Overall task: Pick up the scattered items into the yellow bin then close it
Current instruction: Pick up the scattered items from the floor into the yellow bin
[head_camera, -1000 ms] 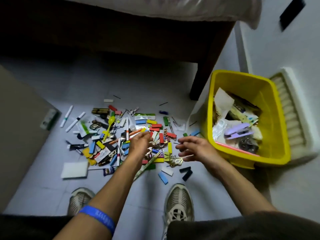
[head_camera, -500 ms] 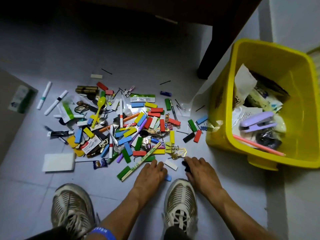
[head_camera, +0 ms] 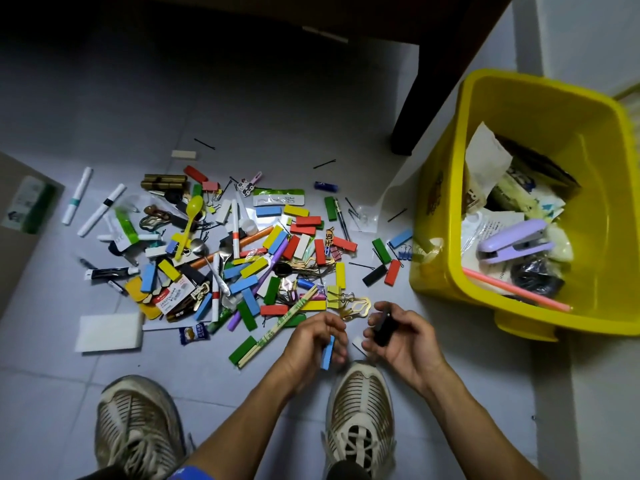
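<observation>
My two shoes [head_camera: 360, 417] stand nearest to me on the grey floor [head_camera: 311, 109]. Just beyond the right shoe my left hand [head_camera: 317, 344] pinches a blue block [head_camera: 327, 352] with curled fingers, and my right hand [head_camera: 401, 336] grips a black block [head_camera: 383, 330] (it stands almost upright in my fingers). Both hands are at the near edge of the pile of scattered items [head_camera: 249, 258], which spreads beyond them and to the left: coloured blocks, pens, binder clips, a yellow spoon [head_camera: 191, 216]. To the right of the pile, a little apart, the yellow bin [head_camera: 446, 216] stands open with a purple stapler [head_camera: 516, 241] and papers inside. Beyond the pile a dark furniture leg [head_camera: 436, 84] stands on the floor.
</observation>
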